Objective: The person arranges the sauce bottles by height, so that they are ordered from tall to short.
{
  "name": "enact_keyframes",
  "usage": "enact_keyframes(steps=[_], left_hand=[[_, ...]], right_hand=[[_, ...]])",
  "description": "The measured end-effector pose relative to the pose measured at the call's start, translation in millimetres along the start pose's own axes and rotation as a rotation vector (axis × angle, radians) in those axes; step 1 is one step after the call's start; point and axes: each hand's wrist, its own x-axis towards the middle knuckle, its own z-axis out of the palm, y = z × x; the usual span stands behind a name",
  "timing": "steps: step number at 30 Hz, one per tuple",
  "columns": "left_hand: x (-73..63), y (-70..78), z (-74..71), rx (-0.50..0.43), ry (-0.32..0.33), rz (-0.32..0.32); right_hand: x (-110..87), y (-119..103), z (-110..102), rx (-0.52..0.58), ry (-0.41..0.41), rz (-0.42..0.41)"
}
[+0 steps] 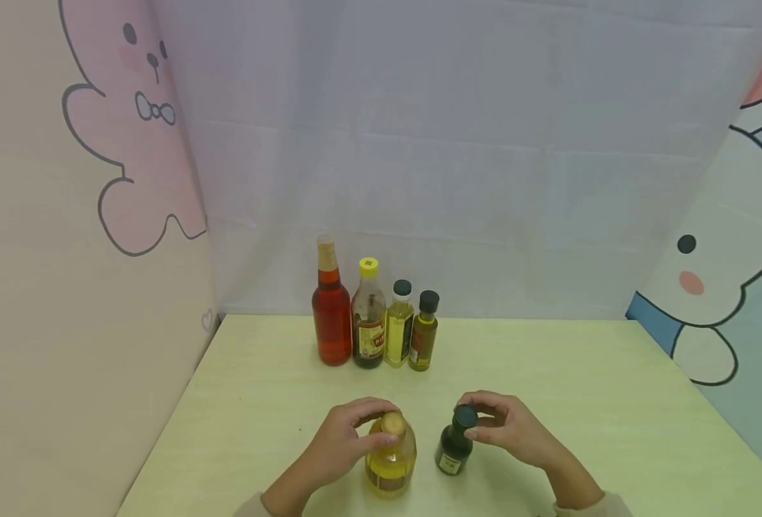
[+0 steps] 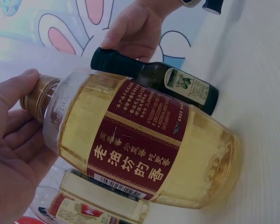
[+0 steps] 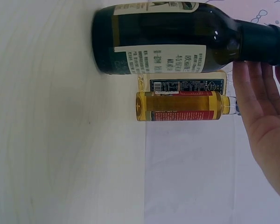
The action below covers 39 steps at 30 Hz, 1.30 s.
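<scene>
My left hand [image 1: 340,441] holds a clear bottle of yellow cooking oil [image 1: 390,459] by its tan cap, thumb on one side and fingers on the other. Its dark red label [image 2: 135,135] faces the left wrist camera. Just right of it, my right hand [image 1: 516,431] grips a dark green olive oil bottle [image 1: 453,449] around its capped neck. In the right wrist view, fingers [image 3: 254,88] touch that neck, and a pale label [image 3: 165,59] shows on the glass. Whether either base touches the table, I cannot tell.
Behind stand several bottles in a row on the pale table [image 1: 549,373]: a tall red one [image 1: 332,323], a yellow-capped sauce bottle [image 1: 368,316], a square yellow oil bottle [image 1: 398,327] and a small black-capped one [image 1: 423,334]. A pale curtain [image 1: 419,179] closes the back.
</scene>
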Motion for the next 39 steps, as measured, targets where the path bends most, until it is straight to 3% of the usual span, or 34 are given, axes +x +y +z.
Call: enact_keyframes(steps=[7,31,39], left_hand=[[5.3,4.3,-2.7,-0.004,0.014,-0.014],[33.4,10.4,-9.2,0.009,0.080,0.064],[47.2,5.1,-7.9,0.038,0.107,0.080]], right_hand=[[-0.6,-0.2,-1.3,-0.004,-0.004,0.006],[0.3,-2.7,1.6,-0.031,0.027,0.010],[-0.6,-1.1,3.1,-0.023,0.021,0.001]])
